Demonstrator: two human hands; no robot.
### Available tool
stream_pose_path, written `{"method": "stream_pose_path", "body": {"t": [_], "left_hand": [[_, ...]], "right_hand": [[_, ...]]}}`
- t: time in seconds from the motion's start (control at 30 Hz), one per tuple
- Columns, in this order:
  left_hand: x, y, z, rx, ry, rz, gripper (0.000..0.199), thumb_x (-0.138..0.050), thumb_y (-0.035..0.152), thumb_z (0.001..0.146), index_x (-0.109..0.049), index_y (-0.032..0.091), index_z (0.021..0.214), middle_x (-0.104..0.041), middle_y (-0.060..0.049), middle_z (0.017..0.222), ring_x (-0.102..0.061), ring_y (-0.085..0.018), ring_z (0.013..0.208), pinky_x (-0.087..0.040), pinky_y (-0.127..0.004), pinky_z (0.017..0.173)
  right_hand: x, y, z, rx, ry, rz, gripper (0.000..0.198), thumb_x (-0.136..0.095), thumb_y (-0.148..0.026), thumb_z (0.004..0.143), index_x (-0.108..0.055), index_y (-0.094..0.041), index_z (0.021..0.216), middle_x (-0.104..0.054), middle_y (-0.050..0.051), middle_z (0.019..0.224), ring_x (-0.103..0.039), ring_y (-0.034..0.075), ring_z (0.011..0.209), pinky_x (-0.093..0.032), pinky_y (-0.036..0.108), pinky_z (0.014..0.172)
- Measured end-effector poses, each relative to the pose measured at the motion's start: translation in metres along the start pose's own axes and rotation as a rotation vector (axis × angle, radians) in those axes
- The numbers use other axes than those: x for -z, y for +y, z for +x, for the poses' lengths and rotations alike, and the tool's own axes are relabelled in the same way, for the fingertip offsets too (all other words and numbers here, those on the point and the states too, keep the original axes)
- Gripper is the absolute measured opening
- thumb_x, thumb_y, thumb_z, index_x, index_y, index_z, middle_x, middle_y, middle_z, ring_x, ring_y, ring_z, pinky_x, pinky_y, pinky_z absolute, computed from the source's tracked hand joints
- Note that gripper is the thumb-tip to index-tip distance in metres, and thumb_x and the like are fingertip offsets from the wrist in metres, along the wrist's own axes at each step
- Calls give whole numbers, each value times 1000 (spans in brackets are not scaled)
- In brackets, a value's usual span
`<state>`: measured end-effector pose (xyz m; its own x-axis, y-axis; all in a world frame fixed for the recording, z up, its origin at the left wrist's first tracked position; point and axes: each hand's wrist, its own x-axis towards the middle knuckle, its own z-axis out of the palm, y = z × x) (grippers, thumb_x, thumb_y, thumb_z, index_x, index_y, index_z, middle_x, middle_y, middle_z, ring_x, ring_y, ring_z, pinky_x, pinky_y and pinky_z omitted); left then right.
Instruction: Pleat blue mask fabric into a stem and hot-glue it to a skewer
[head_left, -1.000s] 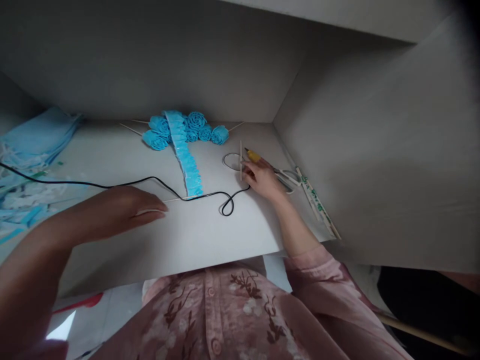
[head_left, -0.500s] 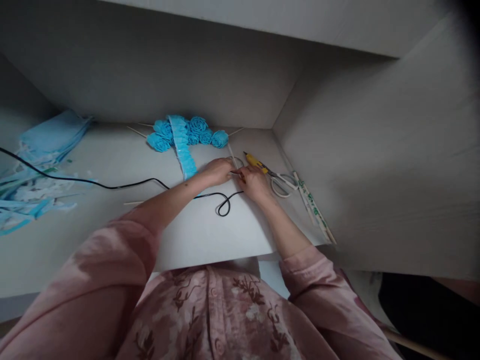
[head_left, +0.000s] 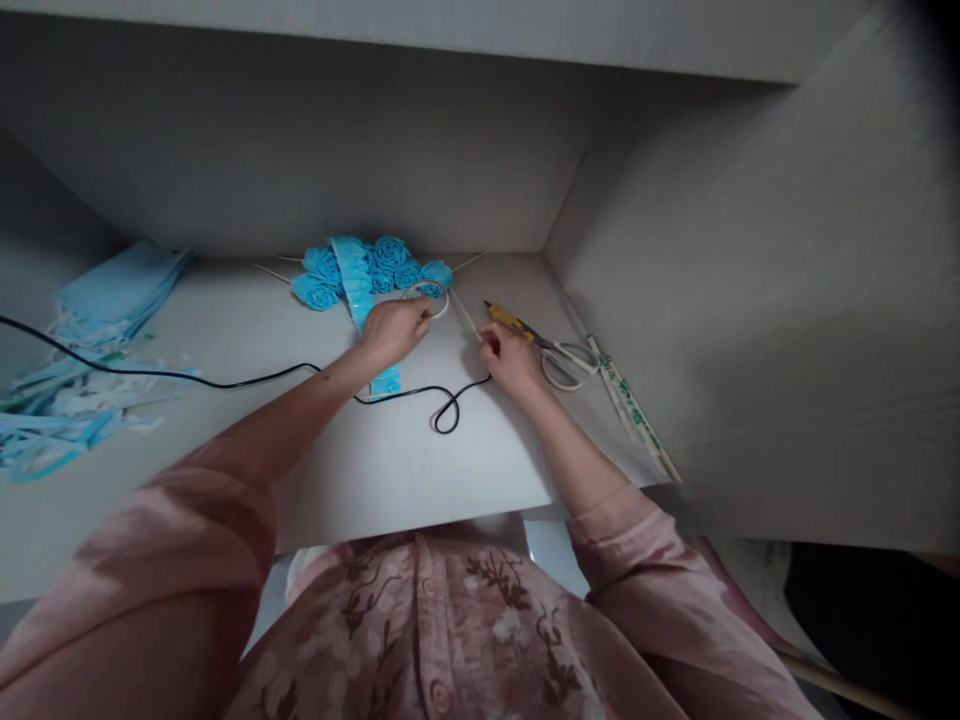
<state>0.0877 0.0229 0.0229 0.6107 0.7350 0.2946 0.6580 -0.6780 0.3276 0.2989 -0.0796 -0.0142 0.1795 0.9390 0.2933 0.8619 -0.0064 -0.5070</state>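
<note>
My left hand (head_left: pixel 397 328) is closed on a thin white ring (head_left: pixel 444 306), which looks like a roll of tape, just in front of the blue crepe-paper roses. To its right, the fingers of my right hand (head_left: pixel 510 355) are pinched at the lower end of a thin pale stick (head_left: pixel 465 314). Several blue roses (head_left: pixel 390 252) lie at the back, with a ruffled blue strip (head_left: pixel 352 272) across them. Part of that strip passes behind my left hand. A yellow tool with a dark tip (head_left: pixel 504 315), perhaps a glue gun, lies beyond my right hand.
White-handled scissors (head_left: pixel 562 378) lie right of my right hand, near green-patterned sticks (head_left: pixel 634 410) along the side wall (head_left: pixel 750 300). A black cord (head_left: pixel 225 385) crosses the white surface (head_left: pixel 420 470). Blue sheets (head_left: pixel 124 290) and paper scraps (head_left: pixel 82 385) are piled at left.
My left hand has moved left and away from my right hand, bringing the white ring into plain view. My right hand has stayed nearly in place.
</note>
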Motion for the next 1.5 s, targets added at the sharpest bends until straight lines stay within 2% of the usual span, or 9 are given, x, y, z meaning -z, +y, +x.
{"method": "stream_pose_path", "body": {"t": [0.13, 0.23, 0.33, 0.43, 0.63, 1.07, 1.2, 1.33, 1.5], "left_hand": [[10, 4, -14, -58, 49, -434, 18, -60, 32, 91, -68, 17, 95, -74, -4, 89, -65, -18, 78, -46, -26, 69], [11, 8, -27, -73, 8, -566, 17, -63, 32, 90, -68, 17, 94, -72, -2, 87, -63, -16, 76, -45, -24, 68], [12, 8, -37, -104, -1, -501, 14, -65, 28, 89, -72, 17, 92, -71, -1, 82, -61, -15, 71, -42, -24, 66], [16, 8, -44, -163, 22, -386, 12, -65, 25, 91, -74, 18, 93, -72, -1, 82, -61, -15, 71, -42, -25, 67], [17, 15, -46, -288, 51, -199, 10, -66, 19, 93, -75, 19, 96, -78, -5, 96, -70, -21, 93, -50, -29, 82], [15, 20, -46, -314, 34, -223, 11, -63, 19, 92, -74, 19, 94, -77, -4, 92, -70, -19, 85, -51, -29, 79], [17, 15, -43, -223, 65, -220, 10, -69, 27, 91, -73, 18, 89, -76, -4, 90, -70, -20, 84, -50, -30, 79], [22, 4, -35, -87, 109, -131, 11, -68, 25, 89, -75, 18, 94, -77, -7, 96, -70, -23, 89, -52, -33, 84], [23, -5, -31, -56, 60, -33, 18, -62, 20, 87, -77, 17, 97, -78, -10, 101, -71, -26, 94, -53, -36, 89]], "right_hand": [[2, -8, -6, 131, 48, 98, 32, -58, -32, 95, -70, -17, 121, -75, 11, 102, -69, 26, 99, -53, 40, 95], [10, -13, -10, 225, 181, 208, 42, -52, -36, 100, -62, -19, 137, -73, 13, 116, -67, 27, 109, -52, 44, 100], [16, -16, -12, 360, 214, 216, 44, -48, -41, 103, -61, -23, 141, -70, 14, 130, -61, 29, 124, -48, 50, 109], [13, -16, -12, 476, 113, 154, 43, -47, -46, 105, -67, -25, 136, -68, 12, 138, -55, 30, 135, -42, 54, 116], [1, -15, -11, 590, 39, 178, 35, -51, -45, 104, -76, -23, 113, -74, 11, 125, -58, 28, 129, -45, 51, 112], [0, -17, -12, 609, 79, 284, 25, -56, -38, 102, -75, -22, 96, -77, 10, 110, -64, 25, 114, -48, 45, 103], [2, -18, -12, 534, 109, 273, 32, -54, -41, 103, -74, -21, 115, -75, 12, 122, -64, 26, 119, -46, 43, 106], [2, -23, -13, 342, 11, 9, 39, -46, -36, 106, -70, -19, 131, -74, 13, 125, -62, 28, 120, -42, 42, 106], [-9, -44, -14, 320, -211, -359, 36, -55, -40, 103, -76, -19, 122, -75, 15, 115, -63, 30, 110, -34, 45, 108]]}}
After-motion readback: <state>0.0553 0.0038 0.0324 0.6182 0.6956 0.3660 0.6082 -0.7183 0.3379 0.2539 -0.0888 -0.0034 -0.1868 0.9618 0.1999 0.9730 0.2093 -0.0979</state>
